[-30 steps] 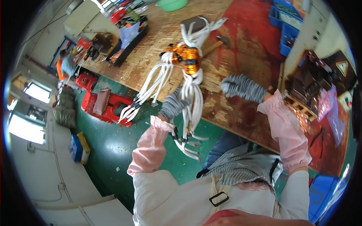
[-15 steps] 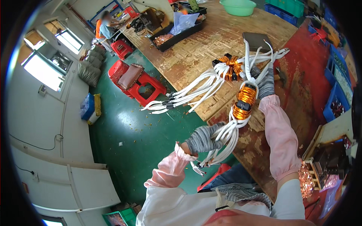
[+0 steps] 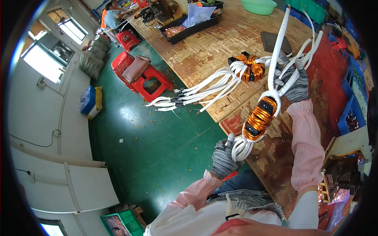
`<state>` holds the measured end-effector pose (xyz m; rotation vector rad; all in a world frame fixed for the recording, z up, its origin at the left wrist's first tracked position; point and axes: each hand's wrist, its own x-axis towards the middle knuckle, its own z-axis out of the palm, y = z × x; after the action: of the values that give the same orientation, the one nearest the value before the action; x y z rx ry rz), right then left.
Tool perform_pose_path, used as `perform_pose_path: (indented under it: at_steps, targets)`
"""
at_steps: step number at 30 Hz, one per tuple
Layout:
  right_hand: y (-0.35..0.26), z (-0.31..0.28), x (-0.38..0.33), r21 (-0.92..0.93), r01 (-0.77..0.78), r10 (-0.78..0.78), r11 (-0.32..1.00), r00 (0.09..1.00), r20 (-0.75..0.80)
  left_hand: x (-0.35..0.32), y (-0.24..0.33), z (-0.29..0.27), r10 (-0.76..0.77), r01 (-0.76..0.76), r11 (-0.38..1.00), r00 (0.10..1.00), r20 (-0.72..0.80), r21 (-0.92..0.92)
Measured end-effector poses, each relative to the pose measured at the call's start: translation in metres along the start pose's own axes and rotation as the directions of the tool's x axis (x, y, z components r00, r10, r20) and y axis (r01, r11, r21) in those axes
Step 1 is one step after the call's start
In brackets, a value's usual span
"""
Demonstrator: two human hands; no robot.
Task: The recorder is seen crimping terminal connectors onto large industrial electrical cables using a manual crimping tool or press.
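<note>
A copper-wound coil [image 3: 259,122] with black core pieces hangs tilted between my hands, above the table's near edge. My left hand [image 3: 225,158], in a grey striped glove, is closed round the bundle of white sleeved leads [image 3: 243,149] at the coil's lower end. At its upper end, the fingers of my right hand [image 3: 296,82] are wrapped about the white leads [image 3: 289,83], partly hidden by them. One thick lead [image 3: 278,49] stands up and away. Just left of it lies a second copper-wound coil [image 3: 252,70], its white leads [image 3: 210,88] stretched past the table edge.
The worn wooden table [image 3: 220,39] holds a dark flat block [image 3: 275,42], a black tray [image 3: 191,29] and a green basin [image 3: 258,6]. Red stools [image 3: 147,80] stand on the green floor. Blue bins [image 3: 348,118] line the right. Another person [image 3: 112,21] sits far off.
The held coil has turned to show its black core pieces and moved slightly down. My left hand has shifted up and right toward it; my right hand has moved right, its leads spreading.
</note>
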<state>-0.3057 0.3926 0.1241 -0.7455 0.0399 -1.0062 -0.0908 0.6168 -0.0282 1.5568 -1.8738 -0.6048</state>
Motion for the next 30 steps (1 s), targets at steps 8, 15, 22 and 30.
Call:
perform_pose_path:
  at_steps: [8,15,22,30]
  targets:
    - [-0.004,0.033,-0.028,-0.226,0.071,-0.090,0.972,0.993,-0.073,0.004,-0.012,0.010,0.136,-0.133,0.986,0.990,-0.022,0.101]
    - [0.017,0.177,-0.063,-0.496,0.163,0.027,0.853,0.935,0.354,-0.082,-0.045,0.036,0.025,-0.001,0.748,0.999,0.026,-0.664]
    - [0.009,0.281,-0.220,-0.696,0.606,-0.553,0.385,0.755,0.352,-0.120,-0.004,-0.075,0.246,-0.226,0.916,0.969,-0.020,0.332]
    - [0.094,0.239,-0.441,-0.754,0.581,-0.908,0.306,0.416,-0.048,-0.064,0.080,-0.225,0.787,-0.394,0.507,0.575,-0.226,0.767]
